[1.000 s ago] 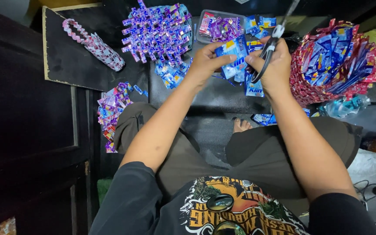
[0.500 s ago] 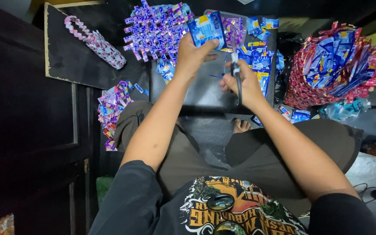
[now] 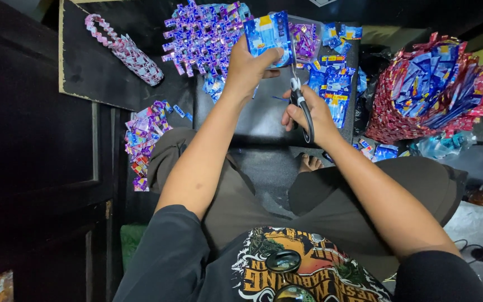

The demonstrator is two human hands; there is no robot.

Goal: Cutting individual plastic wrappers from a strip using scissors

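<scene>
My left hand (image 3: 248, 69) holds a blue sachet wrapper (image 3: 268, 32) up by its lower edge. Just right of it and below, my right hand (image 3: 312, 114) grips black-handled scissors (image 3: 300, 100); their blades point up and meet the wrapper's right edge. Loose blue wrappers (image 3: 331, 84) lie spread on the dark tray (image 3: 264, 120) under both hands.
A woven purple mat piece (image 3: 203, 36) lies ahead. A woven pink strip (image 3: 123, 50) rests on a black board at left, with a pile of purple wrappers (image 3: 143, 137) below it. A red woven basket (image 3: 426, 84) full of folded blue strips stands at right. My crossed legs are below.
My left hand lifted one wrapper out of the pile and up. My right hand turned the scissors from pointing away to blades up against the wrapper.
</scene>
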